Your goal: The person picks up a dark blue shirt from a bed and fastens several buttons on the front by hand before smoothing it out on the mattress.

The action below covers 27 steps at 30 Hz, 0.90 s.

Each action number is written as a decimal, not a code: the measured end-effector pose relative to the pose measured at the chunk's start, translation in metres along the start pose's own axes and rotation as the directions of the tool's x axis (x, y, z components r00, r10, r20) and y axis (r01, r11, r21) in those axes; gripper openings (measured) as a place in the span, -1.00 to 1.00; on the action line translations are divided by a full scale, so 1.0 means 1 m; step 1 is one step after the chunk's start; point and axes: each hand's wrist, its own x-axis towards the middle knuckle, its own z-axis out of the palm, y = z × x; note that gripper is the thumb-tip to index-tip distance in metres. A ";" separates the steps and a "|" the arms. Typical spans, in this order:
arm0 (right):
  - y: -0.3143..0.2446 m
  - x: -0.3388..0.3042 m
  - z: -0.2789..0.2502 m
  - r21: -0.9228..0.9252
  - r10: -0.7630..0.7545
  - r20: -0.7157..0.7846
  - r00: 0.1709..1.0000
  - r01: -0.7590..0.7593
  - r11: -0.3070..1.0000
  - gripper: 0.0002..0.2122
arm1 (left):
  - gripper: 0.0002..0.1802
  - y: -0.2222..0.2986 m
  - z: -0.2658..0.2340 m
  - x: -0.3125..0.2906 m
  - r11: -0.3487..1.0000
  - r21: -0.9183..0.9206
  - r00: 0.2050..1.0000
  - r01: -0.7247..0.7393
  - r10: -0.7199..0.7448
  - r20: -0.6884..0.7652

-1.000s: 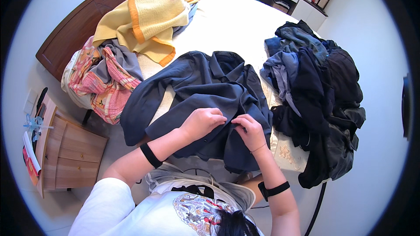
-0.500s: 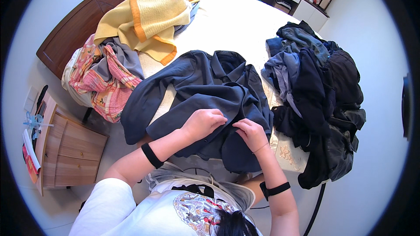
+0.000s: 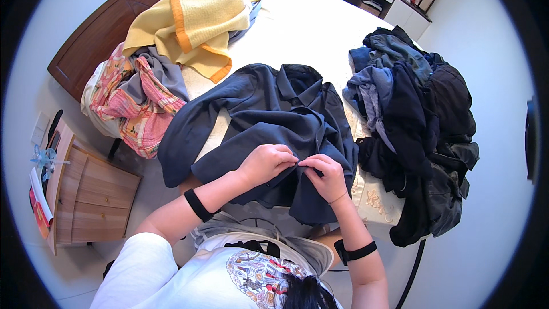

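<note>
A dark navy collared shirt lies front up on the near side of the bed, with its collar away from me. Its left-hand sleeve bends down towards me, and the lower part hangs over the bed's near edge. My left hand is closed in a pinch on the shirt's front opening. My right hand pinches the cloth from the other side. The fingertips of both hands meet at the front edge. Any button between them is too small to make out.
The bed has a pale cover. Dark clothes are heaped at its right. On the left lie a yellow blanket and pink patterned bedding, by a brown headboard. A wooden nightstand stands at the lower left.
My right hand has shifted slightly left and up with the shirt's edge, closing the gap to the left fingertips. My left hand has hardly moved.
</note>
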 end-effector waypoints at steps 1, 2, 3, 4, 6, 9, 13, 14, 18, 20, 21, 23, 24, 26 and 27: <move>0.003 -0.001 0.002 0.000 0.001 0.000 1.000 -0.001 1.000 -0.82 | -0.86 0.000 0.000 0.000 1.000 -0.001 1.000 0.000 0.000 0.001; 0.006 -0.002 0.004 0.011 -0.002 -0.023 1.000 0.002 1.000 -0.84 | -0.87 0.001 0.000 0.000 0.999 -0.037 1.000 0.008 -0.009 -0.015; 0.007 -0.001 0.007 0.025 -0.007 -0.045 0.999 0.008 1.000 -0.85 | -0.87 0.001 -0.001 -0.001 0.997 -0.069 0.999 0.019 -0.021 -0.032; 0.006 -0.002 0.008 0.028 -0.008 -0.042 0.999 0.009 1.000 -0.85 | -0.87 0.000 -0.001 -0.002 0.997 -0.069 0.999 0.022 -0.024 -0.032; 0.003 -0.003 0.011 -0.031 0.167 -0.012 0.986 -0.168 0.985 -0.88 | -0.87 0.000 0.000 -0.003 0.997 -0.074 1.000 0.008 -0.010 -0.029; 0.005 -0.004 0.015 -0.020 0.189 -0.017 0.982 -0.190 0.982 -0.88 | -0.88 0.000 0.002 -0.005 0.997 -0.082 0.999 0.012 -0.014 -0.029; 0.003 -0.002 0.016 -0.015 0.198 -0.005 0.980 -0.198 0.980 -0.88 | -0.88 0.001 0.000 -0.005 0.992 -0.122 0.999 0.038 -0.042 -0.025; 0.002 -0.003 0.016 -0.021 0.201 -0.008 0.980 -0.201 0.979 -0.88 | -0.88 0.000 0.001 -0.005 0.990 -0.137 0.999 0.023 -0.029 -0.040; -0.002 -0.004 0.017 -0.043 0.184 -0.025 0.983 -0.185 0.982 -0.89 | -0.89 0.000 0.004 -0.008 0.987 -0.159 0.997 0.030 -0.040 -0.060; -0.004 -0.004 0.018 -0.030 0.160 -0.044 0.986 -0.161 0.987 -0.90 | -0.90 0.001 0.003 -0.009 0.984 -0.172 0.997 0.043 -0.054 -0.057; -0.005 -0.005 0.019 -0.019 0.137 -0.065 0.988 -0.139 0.990 -0.90 | -0.90 0.002 0.003 -0.010 0.981 -0.186 0.996 0.054 -0.065 -0.053; -0.005 -0.006 0.021 -0.013 0.123 -0.069 0.990 -0.124 0.992 -0.90 | -0.89 0.000 0.005 -0.011 0.981 -0.190 0.997 0.047 -0.058 -0.052; -0.005 -0.006 0.021 -0.010 0.110 -0.077 0.991 -0.111 0.994 -0.90 | -0.89 0.000 0.005 -0.011 0.980 -0.194 0.998 0.037 -0.047 -0.050; -0.004 -0.009 0.023 -0.011 0.130 -0.086 0.988 -0.131 0.991 -0.90 | -0.85 0.002 0.003 -0.012 0.981 -0.187 0.998 0.055 -0.057 -0.008; -0.004 -0.011 0.024 -0.014 0.150 -0.096 0.984 -0.152 0.988 -0.89 | -0.82 0.004 0.001 -0.011 0.981 -0.179 0.997 0.071 -0.066 0.034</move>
